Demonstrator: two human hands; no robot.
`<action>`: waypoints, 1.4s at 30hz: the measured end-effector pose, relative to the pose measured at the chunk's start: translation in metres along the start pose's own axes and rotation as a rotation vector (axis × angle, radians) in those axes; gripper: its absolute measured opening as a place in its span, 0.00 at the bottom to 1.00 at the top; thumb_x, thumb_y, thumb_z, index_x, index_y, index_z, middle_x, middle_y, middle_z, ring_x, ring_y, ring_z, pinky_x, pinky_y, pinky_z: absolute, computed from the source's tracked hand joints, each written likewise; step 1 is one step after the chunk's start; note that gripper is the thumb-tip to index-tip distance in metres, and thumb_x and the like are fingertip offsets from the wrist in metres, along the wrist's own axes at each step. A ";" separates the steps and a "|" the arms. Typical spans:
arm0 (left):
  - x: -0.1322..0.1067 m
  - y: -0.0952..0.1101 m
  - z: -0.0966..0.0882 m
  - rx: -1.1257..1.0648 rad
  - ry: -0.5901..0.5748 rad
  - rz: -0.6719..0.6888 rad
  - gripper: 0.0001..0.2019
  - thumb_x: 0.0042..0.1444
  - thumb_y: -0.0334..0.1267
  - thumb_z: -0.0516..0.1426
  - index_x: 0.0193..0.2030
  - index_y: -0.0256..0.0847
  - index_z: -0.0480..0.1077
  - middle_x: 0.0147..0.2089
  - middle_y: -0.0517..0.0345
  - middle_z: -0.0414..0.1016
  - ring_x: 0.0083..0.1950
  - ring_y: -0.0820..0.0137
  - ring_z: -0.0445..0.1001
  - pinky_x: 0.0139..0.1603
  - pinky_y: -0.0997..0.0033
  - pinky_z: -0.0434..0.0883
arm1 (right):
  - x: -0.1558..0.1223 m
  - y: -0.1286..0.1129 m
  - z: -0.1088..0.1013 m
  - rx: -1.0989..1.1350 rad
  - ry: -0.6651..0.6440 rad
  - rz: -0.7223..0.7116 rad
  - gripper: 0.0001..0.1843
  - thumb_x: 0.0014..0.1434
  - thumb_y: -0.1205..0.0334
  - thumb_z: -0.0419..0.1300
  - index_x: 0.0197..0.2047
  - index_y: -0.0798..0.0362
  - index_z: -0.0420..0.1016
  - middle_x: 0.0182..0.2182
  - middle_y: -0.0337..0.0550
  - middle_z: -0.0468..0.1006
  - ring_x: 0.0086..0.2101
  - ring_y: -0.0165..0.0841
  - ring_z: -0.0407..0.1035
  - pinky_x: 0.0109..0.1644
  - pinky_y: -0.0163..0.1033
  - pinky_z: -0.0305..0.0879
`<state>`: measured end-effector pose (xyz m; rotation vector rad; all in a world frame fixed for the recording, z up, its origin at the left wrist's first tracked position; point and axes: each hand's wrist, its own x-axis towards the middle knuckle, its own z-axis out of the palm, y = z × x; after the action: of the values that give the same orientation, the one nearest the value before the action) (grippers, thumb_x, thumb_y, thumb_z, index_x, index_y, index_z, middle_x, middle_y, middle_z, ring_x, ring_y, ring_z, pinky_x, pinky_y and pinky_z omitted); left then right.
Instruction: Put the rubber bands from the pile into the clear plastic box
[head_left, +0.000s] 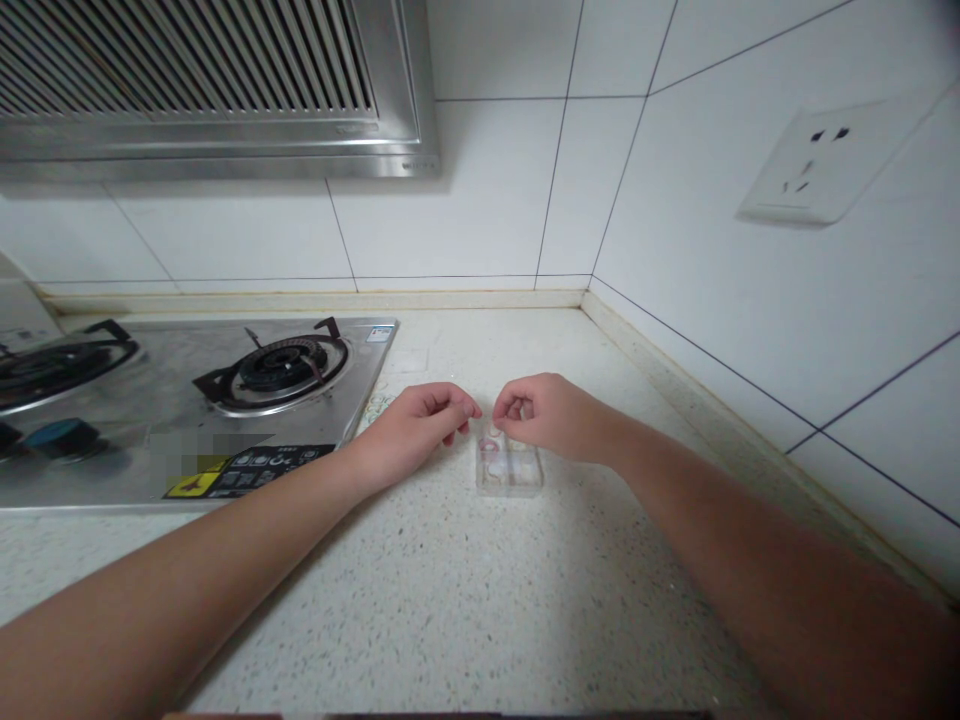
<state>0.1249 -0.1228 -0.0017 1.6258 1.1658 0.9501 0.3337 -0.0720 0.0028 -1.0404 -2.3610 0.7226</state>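
Observation:
A small clear plastic box (510, 488) with compartments sits on the speckled counter. Inside it are small ring-like items, one of them pinkish (490, 446); the rest are too faint to name. My right hand (559, 415) is over the box's far right part, thumb and fingertips pinched together. Just left of the box, my left hand (420, 425) is pinched too, its fingertips close to those of the right. Whatever lies between the fingers of either hand is too small to make out. Some tiny coloured bits (379, 405) show on the counter behind my left wrist.
A steel gas stove (180, 350) with black burners stands on the left, its edge near my left forearm. Above it hangs a range hood (225, 140). Behind the counter (465, 600) rise white tiled walls, with a power socket (814, 165) at the right.

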 end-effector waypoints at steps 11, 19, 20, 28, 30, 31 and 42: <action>0.001 -0.001 0.001 -0.006 0.012 -0.008 0.11 0.58 0.43 0.56 0.35 0.36 0.71 0.27 0.61 0.68 0.25 0.77 0.61 0.25 0.77 0.57 | -0.001 -0.003 -0.004 -0.103 -0.017 -0.012 0.08 0.54 0.60 0.60 0.34 0.52 0.81 0.28 0.39 0.78 0.27 0.27 0.68 0.32 0.34 0.60; 0.002 -0.002 -0.005 0.043 0.015 0.053 0.13 0.60 0.45 0.55 0.36 0.36 0.72 0.30 0.58 0.70 0.28 0.75 0.64 0.28 0.76 0.61 | 0.006 0.049 -0.026 -0.217 0.261 0.059 0.09 0.58 0.57 0.57 0.35 0.51 0.77 0.28 0.38 0.77 0.26 0.28 0.66 0.30 0.35 0.57; 0.003 -0.002 -0.008 0.073 0.006 0.086 0.13 0.61 0.45 0.55 0.36 0.36 0.72 0.31 0.57 0.71 0.30 0.75 0.65 0.30 0.75 0.63 | 0.007 0.054 -0.028 -0.251 0.276 0.071 0.09 0.58 0.57 0.57 0.35 0.51 0.77 0.29 0.38 0.77 0.26 0.28 0.66 0.30 0.35 0.57; 0.013 -0.008 -0.067 0.543 0.096 0.349 0.13 0.64 0.45 0.53 0.43 0.38 0.73 0.35 0.57 0.72 0.32 0.73 0.66 0.31 0.74 0.62 | 0.005 0.052 -0.030 -0.383 0.303 0.032 0.09 0.59 0.57 0.56 0.37 0.49 0.76 0.28 0.37 0.77 0.25 0.28 0.65 0.29 0.36 0.53; 0.016 -0.011 -0.084 0.644 0.156 0.357 0.14 0.63 0.46 0.53 0.43 0.38 0.73 0.34 0.57 0.72 0.31 0.73 0.65 0.30 0.74 0.62 | 0.004 0.049 -0.030 -0.399 0.290 0.035 0.09 0.59 0.57 0.56 0.36 0.49 0.76 0.27 0.37 0.77 0.25 0.28 0.64 0.29 0.36 0.52; 0.017 -0.012 -0.091 0.687 0.173 0.352 0.14 0.64 0.46 0.53 0.44 0.38 0.73 0.34 0.57 0.72 0.30 0.73 0.65 0.30 0.74 0.61 | 0.004 0.049 -0.029 -0.407 0.279 0.038 0.09 0.59 0.57 0.56 0.36 0.49 0.76 0.27 0.36 0.76 0.25 0.28 0.64 0.29 0.36 0.52; 0.023 -0.022 -0.116 1.106 -0.105 0.291 0.13 0.63 0.44 0.53 0.44 0.42 0.75 0.41 0.54 0.76 0.38 0.68 0.71 0.39 0.69 0.63 | 0.003 0.044 -0.026 -0.437 0.214 0.022 0.08 0.59 0.57 0.55 0.35 0.48 0.75 0.25 0.34 0.75 0.24 0.27 0.63 0.29 0.36 0.50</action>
<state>0.0176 -0.0716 0.0150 2.7264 1.5171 0.3288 0.3706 -0.0376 -0.0041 -1.2482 -2.3701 0.0868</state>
